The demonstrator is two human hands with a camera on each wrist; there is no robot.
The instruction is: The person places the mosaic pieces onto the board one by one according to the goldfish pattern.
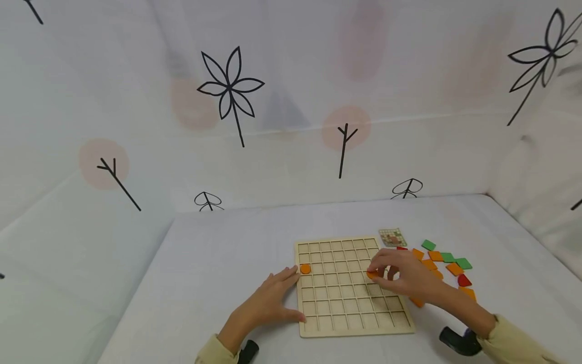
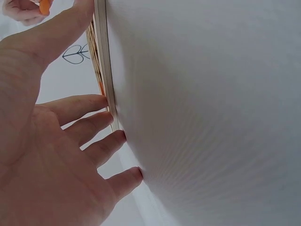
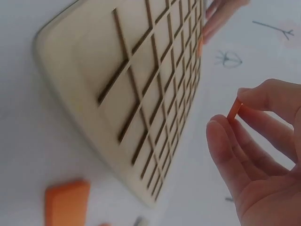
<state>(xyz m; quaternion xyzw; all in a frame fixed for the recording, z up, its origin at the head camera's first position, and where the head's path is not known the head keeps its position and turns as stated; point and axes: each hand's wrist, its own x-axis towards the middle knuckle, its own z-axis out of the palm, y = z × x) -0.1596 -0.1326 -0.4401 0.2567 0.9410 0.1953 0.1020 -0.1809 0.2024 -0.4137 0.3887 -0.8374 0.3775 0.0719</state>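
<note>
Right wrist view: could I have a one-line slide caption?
The right hand pinches a small orange piece near a gridded board, with another orange piece lying beside the board.

And up behind, it's a pale, whitish sheet-like backdrop (image 1: 282, 172) wrapping the back and both sides, a faint crease running across it! A black outlined six-petalled flower (image 1: 229, 88) leans left of centre, a similar black outlined flower (image 1: 551, 53) sits high on the right. Low on the left, a black forked twig drawing (image 1: 120, 185) crosses a soft peach disc print (image 1: 88, 167); near the middle, there's a matching pair! A blurry grey-blue triangle print (image 1: 284, 114) shows between them, and below it all spreads a plain white tabletop (image 1: 204, 263).
</note>
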